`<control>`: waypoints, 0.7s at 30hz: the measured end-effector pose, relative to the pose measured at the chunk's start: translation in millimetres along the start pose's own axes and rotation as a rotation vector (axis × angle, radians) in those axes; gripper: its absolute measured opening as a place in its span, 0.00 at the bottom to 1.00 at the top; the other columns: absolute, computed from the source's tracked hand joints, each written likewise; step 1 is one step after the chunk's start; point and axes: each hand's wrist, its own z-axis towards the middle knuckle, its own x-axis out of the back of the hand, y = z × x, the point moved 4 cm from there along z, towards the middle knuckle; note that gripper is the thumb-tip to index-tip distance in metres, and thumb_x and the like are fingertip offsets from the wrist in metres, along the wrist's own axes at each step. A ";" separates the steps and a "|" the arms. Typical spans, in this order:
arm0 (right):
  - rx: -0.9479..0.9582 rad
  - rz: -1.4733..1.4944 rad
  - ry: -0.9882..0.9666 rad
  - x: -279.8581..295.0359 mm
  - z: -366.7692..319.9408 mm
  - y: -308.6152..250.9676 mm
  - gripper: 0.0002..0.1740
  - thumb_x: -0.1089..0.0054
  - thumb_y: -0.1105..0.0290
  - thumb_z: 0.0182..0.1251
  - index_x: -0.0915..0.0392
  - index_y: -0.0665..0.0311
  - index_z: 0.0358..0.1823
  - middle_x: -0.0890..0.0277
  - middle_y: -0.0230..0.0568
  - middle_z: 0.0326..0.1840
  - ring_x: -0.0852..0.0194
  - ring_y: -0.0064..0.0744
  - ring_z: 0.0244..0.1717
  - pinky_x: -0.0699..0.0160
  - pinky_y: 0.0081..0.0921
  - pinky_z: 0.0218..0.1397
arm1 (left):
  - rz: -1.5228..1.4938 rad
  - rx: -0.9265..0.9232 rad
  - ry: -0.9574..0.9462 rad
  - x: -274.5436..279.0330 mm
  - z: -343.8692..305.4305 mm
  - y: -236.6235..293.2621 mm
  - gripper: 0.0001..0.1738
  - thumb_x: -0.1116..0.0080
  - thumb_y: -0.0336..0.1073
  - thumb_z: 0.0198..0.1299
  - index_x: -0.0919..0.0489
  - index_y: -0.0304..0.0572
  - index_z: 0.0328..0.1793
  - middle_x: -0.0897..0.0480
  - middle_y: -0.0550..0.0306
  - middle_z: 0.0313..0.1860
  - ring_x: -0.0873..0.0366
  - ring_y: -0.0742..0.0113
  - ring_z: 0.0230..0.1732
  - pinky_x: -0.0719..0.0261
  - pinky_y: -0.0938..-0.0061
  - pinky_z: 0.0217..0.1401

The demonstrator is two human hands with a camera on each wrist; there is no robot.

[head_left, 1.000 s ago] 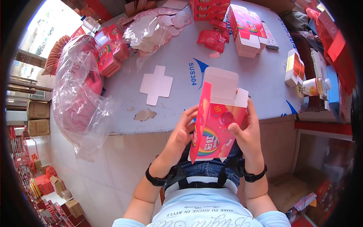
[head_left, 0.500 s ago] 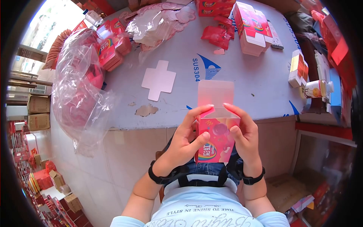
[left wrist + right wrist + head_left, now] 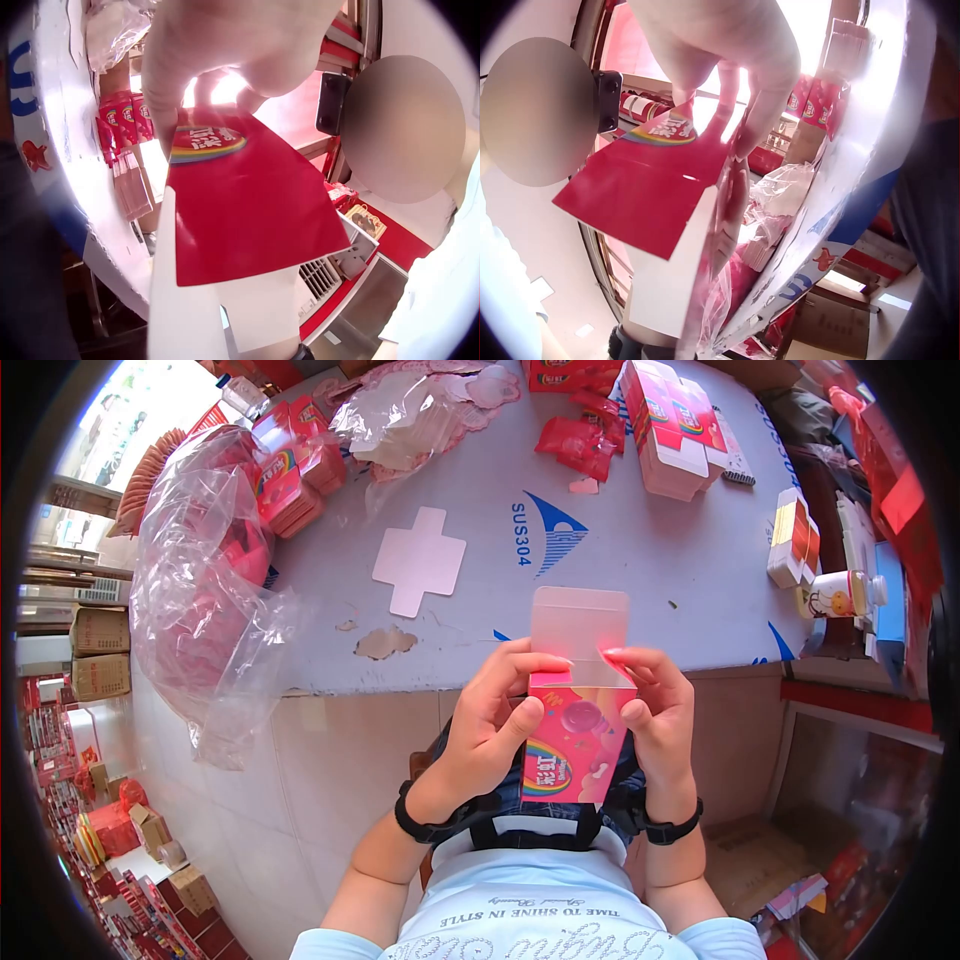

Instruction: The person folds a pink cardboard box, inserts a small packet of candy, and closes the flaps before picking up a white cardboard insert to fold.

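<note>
A pink candy box (image 3: 575, 745) with a rainbow print is held upright over my lap, its pale lid flap (image 3: 580, 622) standing up behind the top opening. My left hand (image 3: 495, 705) grips the box's left side, thumb on the printed front and forefinger along the left top side flap. On the other side my right hand (image 3: 660, 705) holds the right edge, thumb at the front corner, forefinger on the right side flap. Both wrist views show glossy red box panels, one in the left (image 3: 247, 210) and one in the right (image 3: 641, 191), with loose white flaps at the bottom end.
On the table (image 3: 340, 590) lies a white cross-shaped card (image 3: 420, 563). A crumpled clear plastic bag (image 3: 205, 600) hangs over the left edge. Flat pink cartons (image 3: 295, 485), red packets (image 3: 580, 445) and stacked boxes (image 3: 675, 435) sit farther back. A bottle (image 3: 838, 595) lies at right.
The box has turned from angled to facing squarely forward. Its top side flaps have come inward under both forefingers, while the lid flap stays up.
</note>
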 end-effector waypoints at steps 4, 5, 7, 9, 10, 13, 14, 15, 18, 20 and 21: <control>0.041 -0.031 -0.015 3.9 -1.8 3.9 0.23 0.30 0.60 0.54 0.23 0.71 0.44 0.26 0.46 0.50 0.25 0.31 0.49 0.17 0.24 0.43 | 0.021 -0.012 -0.043 1.3 -0.3 -0.1 0.19 0.50 0.41 0.66 0.28 0.32 0.53 0.35 0.52 0.58 0.26 0.68 0.52 0.25 0.76 0.53; 0.056 -0.022 -0.029 3.6 -1.8 3.6 0.22 0.31 0.61 0.55 0.23 0.71 0.43 0.26 0.47 0.50 0.25 0.31 0.48 0.17 0.24 0.43 | 0.020 -0.010 -0.043 1.7 -0.6 0.0 0.19 0.50 0.41 0.66 0.28 0.32 0.53 0.35 0.52 0.58 0.26 0.68 0.52 0.25 0.76 0.53; 0.037 -0.030 -0.027 4.1 -1.8 2.6 0.21 0.31 0.61 0.54 0.23 0.72 0.42 0.26 0.48 0.50 0.25 0.32 0.48 0.17 0.25 0.43 | 0.011 0.003 -0.060 1.3 -1.4 0.0 0.18 0.51 0.40 0.66 0.28 0.32 0.52 0.36 0.52 0.58 0.26 0.69 0.52 0.25 0.76 0.52; 0.020 -0.038 -0.027 4.1 -1.9 2.2 0.21 0.30 0.62 0.54 0.23 0.72 0.40 0.26 0.49 0.50 0.25 0.32 0.48 0.16 0.25 0.43 | 0.021 0.003 -0.061 2.5 -2.1 -1.0 0.18 0.51 0.40 0.66 0.28 0.32 0.52 0.36 0.52 0.58 0.26 0.68 0.52 0.25 0.76 0.52; 0.015 -0.044 -0.023 4.0 -2.0 2.3 0.21 0.30 0.62 0.54 0.22 0.72 0.40 0.27 0.49 0.51 0.25 0.33 0.48 0.16 0.25 0.43 | 0.031 0.003 -0.061 2.7 -2.4 -1.4 0.17 0.50 0.40 0.66 0.28 0.32 0.51 0.36 0.52 0.59 0.26 0.68 0.52 0.24 0.76 0.52; 0.044 -0.068 -0.010 2.5 -1.1 1.7 0.21 0.30 0.61 0.54 0.22 0.72 0.41 0.30 0.50 0.54 0.25 0.33 0.49 0.16 0.25 0.43 | 0.034 -0.008 -0.044 1.3 -2.1 1.0 0.17 0.50 0.40 0.65 0.27 0.32 0.51 0.37 0.51 0.60 0.27 0.67 0.53 0.24 0.75 0.52; 0.080 -0.086 0.002 2.6 -0.8 0.3 0.22 0.30 0.61 0.54 0.22 0.72 0.41 0.31 0.50 0.56 0.25 0.33 0.50 0.16 0.25 0.43 | 0.033 -0.008 -0.043 0.5 -2.5 1.2 0.17 0.50 0.40 0.65 0.27 0.32 0.51 0.37 0.51 0.60 0.27 0.67 0.53 0.24 0.75 0.52; 0.078 -0.087 0.003 2.9 -0.7 0.0 0.22 0.30 0.61 0.54 0.22 0.72 0.41 0.31 0.50 0.56 0.25 0.33 0.50 0.16 0.25 0.43 | 0.031 -0.009 -0.031 0.0 -3.1 1.4 0.18 0.50 0.41 0.65 0.27 0.33 0.51 0.37 0.51 0.60 0.27 0.67 0.54 0.24 0.75 0.52; 0.052 -0.067 -0.024 2.9 -0.9 -1.1 0.21 0.31 0.62 0.54 0.22 0.72 0.42 0.33 0.50 0.57 0.26 0.34 0.51 0.17 0.26 0.45 | 0.032 -0.007 -0.019 -0.3 -3.6 2.0 0.18 0.50 0.41 0.65 0.27 0.33 0.51 0.37 0.50 0.60 0.28 0.66 0.55 0.24 0.75 0.52; 0.034 -0.059 -0.022 2.8 -1.1 -0.8 0.21 0.31 0.62 0.54 0.22 0.73 0.42 0.32 0.50 0.57 0.26 0.35 0.52 0.17 0.26 0.45 | 0.036 -0.005 -0.018 -0.5 -3.8 2.6 0.18 0.50 0.42 0.65 0.27 0.32 0.51 0.37 0.51 0.60 0.29 0.66 0.56 0.24 0.75 0.52; 0.033 -0.059 -0.022 2.3 -1.1 -0.5 0.21 0.31 0.62 0.54 0.22 0.73 0.42 0.32 0.50 0.57 0.26 0.35 0.52 0.17 0.26 0.45 | 0.051 -0.013 -0.007 -0.4 -3.9 3.2 0.19 0.50 0.42 0.65 0.27 0.32 0.52 0.37 0.51 0.60 0.28 0.66 0.55 0.23 0.74 0.51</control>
